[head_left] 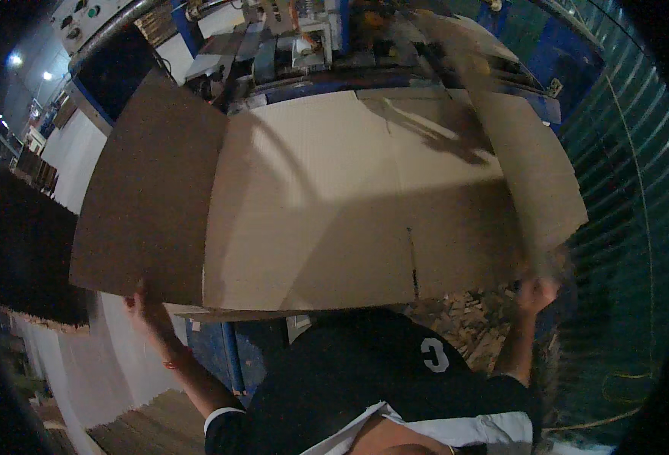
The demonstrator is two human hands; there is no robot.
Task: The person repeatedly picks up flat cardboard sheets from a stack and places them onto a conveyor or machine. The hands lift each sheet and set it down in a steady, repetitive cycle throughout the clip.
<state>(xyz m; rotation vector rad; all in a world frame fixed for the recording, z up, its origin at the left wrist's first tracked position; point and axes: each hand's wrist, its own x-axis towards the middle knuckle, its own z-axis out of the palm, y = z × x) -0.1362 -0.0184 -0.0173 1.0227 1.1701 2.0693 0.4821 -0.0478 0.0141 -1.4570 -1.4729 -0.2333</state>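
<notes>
A large brown cardboard sheet (304,227) spreads out in front of me, its far edge against the machine. The darker left panel (148,197) bends up along a crease, and a slit runs into the near edge right of the middle. My left hand (145,309) is closed on the near edge of that left panel, thumb on top and the other fingers mostly hidden beneath. At the near right corner, my right hand (537,294) is closed round the edge of the raised right panel (512,152), which is blurred. Shadows fall across the sheet.
A machine with rollers and a blue frame (569,76) stands at the far side, with a button panel (92,14) at upper left. Stacked cardboard (31,250) is at left, more (156,428) at lower left. Cardboard scraps (467,326) lie below; a green corrugated wall (622,197) rises at right.
</notes>
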